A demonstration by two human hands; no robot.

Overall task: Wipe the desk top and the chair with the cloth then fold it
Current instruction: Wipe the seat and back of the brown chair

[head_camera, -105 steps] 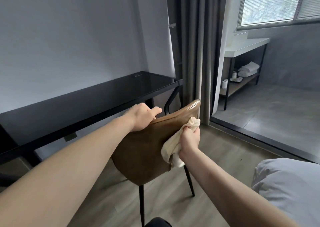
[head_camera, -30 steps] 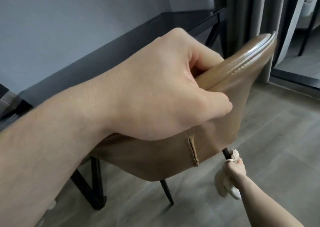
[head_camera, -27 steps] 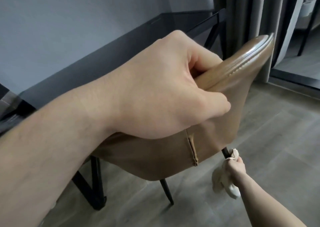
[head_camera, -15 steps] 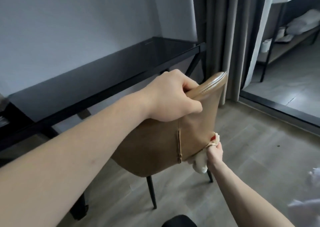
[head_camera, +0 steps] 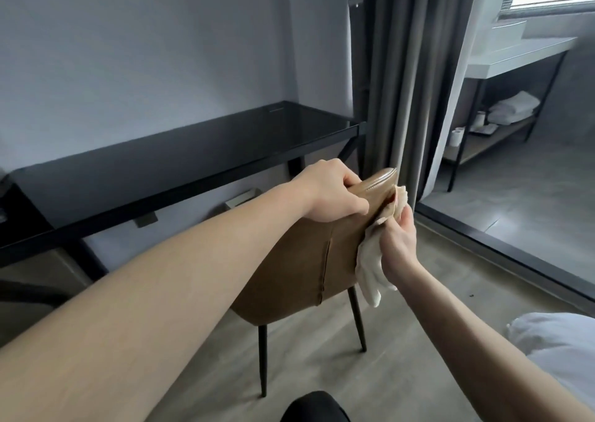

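Note:
A brown leather chair (head_camera: pixel 299 267) on thin black legs stands in the middle, its back toward me. My left hand (head_camera: pixel 328 193) grips the top edge of the backrest. My right hand (head_camera: pixel 397 241) presses a cream cloth (head_camera: pixel 370 270) against the right edge of the backrest, near the top; the cloth's loose end hangs below the hand. The black glass desk top (head_camera: pixel 193 160) runs along the wall behind the chair, with nothing on it that I can see.
Grey curtains (head_camera: pixel 405 77) hang just right of the desk. A black floor rail (head_camera: pixel 502 247) separates a tiled area with a shelf unit (head_camera: pixel 502 122) holding folded towels. White bedding (head_camera: pixel 560 344) lies at the lower right. A dark object (head_camera: pixel 314 408) sits at the bottom edge.
My right hand has carried the cloth up from the chair's lower right corner to the top right edge of the backrest. The view pulled back and up. My left hand kept its grip.

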